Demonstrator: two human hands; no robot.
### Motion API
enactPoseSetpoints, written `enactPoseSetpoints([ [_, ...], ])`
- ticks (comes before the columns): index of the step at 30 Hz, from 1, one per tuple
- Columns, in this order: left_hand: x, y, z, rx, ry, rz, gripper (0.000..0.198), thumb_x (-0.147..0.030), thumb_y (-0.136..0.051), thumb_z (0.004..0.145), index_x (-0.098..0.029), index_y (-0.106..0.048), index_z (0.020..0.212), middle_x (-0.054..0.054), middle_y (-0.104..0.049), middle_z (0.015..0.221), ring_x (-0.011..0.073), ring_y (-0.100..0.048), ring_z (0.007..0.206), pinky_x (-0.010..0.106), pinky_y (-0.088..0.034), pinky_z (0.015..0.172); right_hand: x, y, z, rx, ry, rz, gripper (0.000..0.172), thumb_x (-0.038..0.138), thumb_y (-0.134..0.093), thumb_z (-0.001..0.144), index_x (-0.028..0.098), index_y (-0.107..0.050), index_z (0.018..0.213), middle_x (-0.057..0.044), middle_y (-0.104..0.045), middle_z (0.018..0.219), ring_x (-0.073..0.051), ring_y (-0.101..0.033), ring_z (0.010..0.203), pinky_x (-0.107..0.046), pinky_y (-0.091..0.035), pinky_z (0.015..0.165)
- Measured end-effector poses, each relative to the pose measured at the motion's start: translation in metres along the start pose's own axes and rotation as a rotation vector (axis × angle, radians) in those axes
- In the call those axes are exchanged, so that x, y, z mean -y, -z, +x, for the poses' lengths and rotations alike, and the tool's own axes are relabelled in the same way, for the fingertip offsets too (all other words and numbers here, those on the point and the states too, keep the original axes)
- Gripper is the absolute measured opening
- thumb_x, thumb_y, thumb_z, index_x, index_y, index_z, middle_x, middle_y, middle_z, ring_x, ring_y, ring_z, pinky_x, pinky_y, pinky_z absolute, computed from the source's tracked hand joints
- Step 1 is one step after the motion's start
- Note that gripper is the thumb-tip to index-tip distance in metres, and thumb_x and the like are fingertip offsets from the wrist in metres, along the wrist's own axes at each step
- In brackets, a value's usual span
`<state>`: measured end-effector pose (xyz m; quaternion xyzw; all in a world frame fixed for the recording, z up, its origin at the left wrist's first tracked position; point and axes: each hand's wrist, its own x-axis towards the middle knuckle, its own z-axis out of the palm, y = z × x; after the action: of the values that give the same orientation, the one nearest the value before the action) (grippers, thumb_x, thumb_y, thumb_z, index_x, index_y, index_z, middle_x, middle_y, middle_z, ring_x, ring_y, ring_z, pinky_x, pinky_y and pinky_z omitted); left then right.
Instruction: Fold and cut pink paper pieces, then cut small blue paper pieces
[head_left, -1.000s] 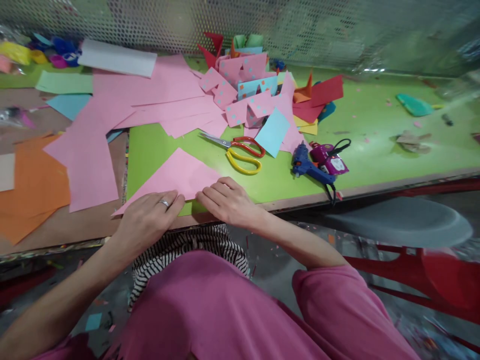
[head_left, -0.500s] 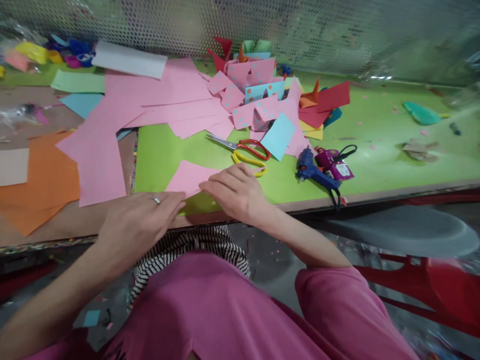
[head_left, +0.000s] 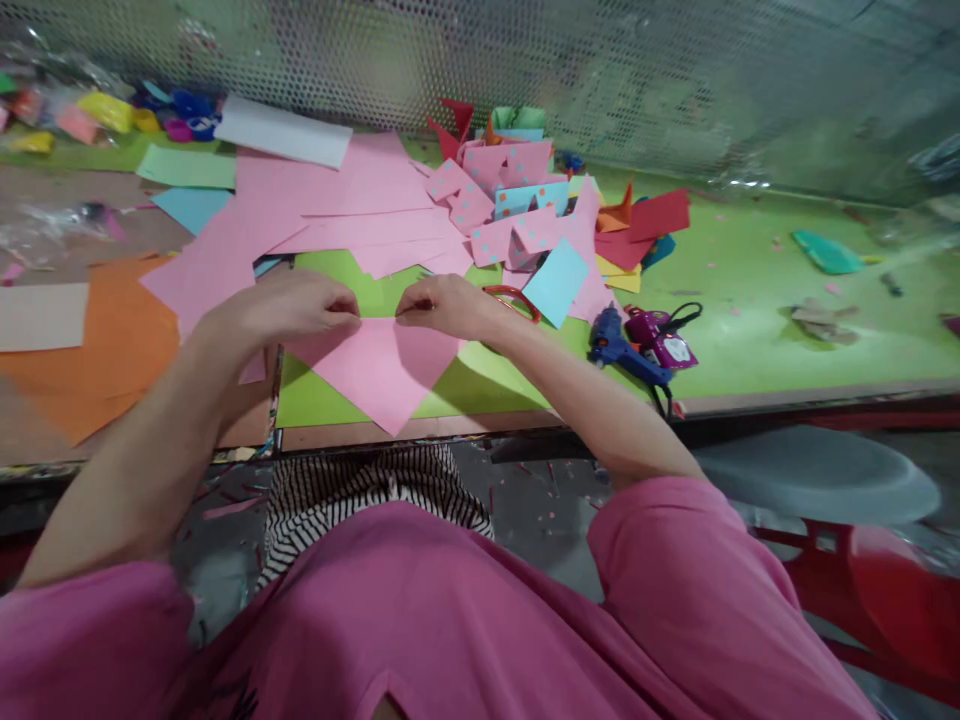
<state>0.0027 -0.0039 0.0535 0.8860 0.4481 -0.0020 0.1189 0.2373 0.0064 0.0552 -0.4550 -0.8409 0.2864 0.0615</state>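
A piece of pink paper (head_left: 386, 375) lies in front of me, its straight edge at the far side and a corner pointing toward me. My left hand (head_left: 311, 305) pinches that far edge with curled fingers. A short gap away, my right hand (head_left: 442, 305) grips the same edge between thumb and fingertips. Scissors (head_left: 517, 297) with a red handle loop rest just past my right wrist, mostly covered by it. Close by is a small light-blue paper square (head_left: 556, 283).
Large pink sheets (head_left: 330, 190) and folded dotted pieces (head_left: 517, 235) pile up at the back. A blue glue gun (head_left: 619, 345) and a purple device (head_left: 660, 335) with a cord sit to the right. Orange paper (head_left: 127, 340) lies left; a grey stool (head_left: 817, 475) stands below the table edge.
Both hands have moved away from me, from the table's near edge to the paper's far edge. The pink paper now points its corner toward me. My right arm now covers much of the scissors.
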Motion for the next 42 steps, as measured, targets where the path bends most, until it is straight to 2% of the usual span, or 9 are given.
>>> enactPoseSetpoints([
  [3,-0.005,-0.012,0.009,0.084,0.107,-0.087,0.028,-0.037,-0.054,0.094,-0.022,-0.077,0.098,0.004,-0.079,0.091,0.0196,-0.066,0.078,0.028,-0.036,0.062,-0.005,-0.018,0.001,-0.076,0.007,-0.058,0.017,0.016,-0.061,0.091,0.016,-0.078,0.094,-0.003,-0.074,0.090,-0.014,-0.060,0.081,-0.028,-0.039,0.074],
  [9,-0.018,-0.026,0.011,-0.047,0.088,0.010,0.032,-0.032,-0.046,0.099,-0.016,-0.074,0.105,0.008,-0.076,0.103,0.0215,-0.066,0.096,0.029,-0.043,0.072,-0.012,-0.031,-0.005,-0.144,0.065,-0.241,0.017,0.019,-0.059,0.099,0.017,-0.076,0.102,-0.008,-0.071,0.100,-0.019,-0.058,0.097,-0.032,-0.042,0.082],
  [15,-0.031,-0.020,-0.005,-0.058,0.062,0.111,0.052,-0.028,-0.021,0.109,-0.009,-0.070,0.114,0.012,-0.072,0.111,0.0224,-0.065,0.104,0.035,-0.049,0.089,-0.015,-0.043,-0.011,-0.177,0.143,-0.523,0.024,0.024,-0.047,0.106,0.015,-0.069,0.111,-0.010,-0.069,0.108,-0.024,-0.057,0.103,-0.037,-0.043,0.089],
  [18,-0.029,-0.018,-0.008,-0.043,0.054,0.122,0.052,-0.027,-0.020,0.109,-0.009,-0.069,0.116,0.013,-0.071,0.114,0.0231,-0.064,0.107,0.038,-0.050,0.093,-0.015,-0.047,-0.014,-0.187,0.168,-0.603,0.026,0.023,-0.043,0.108,0.013,-0.066,0.113,-0.012,-0.069,0.111,-0.024,-0.057,0.101,-0.037,-0.043,0.086],
  [23,-0.013,-0.029,-0.001,-0.090,0.077,0.050,0.046,-0.030,-0.029,0.106,-0.011,-0.070,0.111,0.005,-0.070,0.110,0.0200,-0.064,0.109,0.031,-0.050,0.096,-0.020,-0.047,-0.017,-0.196,0.148,-0.588,0.029,0.027,-0.039,0.109,0.013,-0.065,0.115,-0.013,-0.069,0.109,-0.026,-0.059,0.100,-0.039,-0.045,0.085],
  [29,0.012,-0.042,0.010,-0.130,0.019,-0.038,0.025,-0.031,-0.053,0.097,-0.019,-0.072,0.108,0.009,-0.073,0.105,0.0287,-0.067,0.102,0.040,-0.052,0.088,-0.031,-0.042,-0.015,-0.198,0.139,-0.400,0.022,0.029,-0.048,0.107,0.016,-0.065,0.112,-0.009,-0.068,0.110,-0.024,-0.060,0.103,-0.039,-0.046,0.091],
  [33,0.011,-0.037,0.005,-0.124,-0.006,-0.043,0.032,-0.031,-0.045,0.103,-0.014,-0.071,0.111,0.008,-0.072,0.106,0.0251,-0.065,0.103,0.038,-0.051,0.090,-0.035,-0.041,-0.012,-0.188,0.159,-0.360,0.020,0.030,-0.050,0.106,0.017,-0.066,0.108,-0.008,-0.070,0.105,-0.022,-0.060,0.100,-0.036,-0.046,0.090],
  [38,-0.006,-0.025,-0.004,-0.049,-0.012,0.074,0.044,-0.029,-0.031,0.111,-0.007,-0.068,0.114,0.007,-0.071,0.113,0.0180,-0.062,0.105,0.033,-0.050,0.096,-0.038,-0.045,-0.018,-0.235,0.221,-0.516,0.025,0.025,-0.042,0.108,0.019,-0.066,0.111,-0.008,-0.069,0.107,-0.024,-0.058,0.103,-0.040,-0.043,0.093],
  [42,-0.009,-0.025,-0.009,-0.059,-0.009,0.144,0.047,-0.028,-0.026,0.112,-0.005,-0.067,0.119,0.010,-0.070,0.119,0.0188,-0.061,0.109,0.033,-0.048,0.098,-0.040,-0.046,-0.024,-0.241,0.288,-0.575,0.034,0.021,-0.033,0.109,0.020,-0.066,0.115,-0.009,-0.067,0.106,-0.026,-0.057,0.102,-0.043,-0.042,0.093],
])
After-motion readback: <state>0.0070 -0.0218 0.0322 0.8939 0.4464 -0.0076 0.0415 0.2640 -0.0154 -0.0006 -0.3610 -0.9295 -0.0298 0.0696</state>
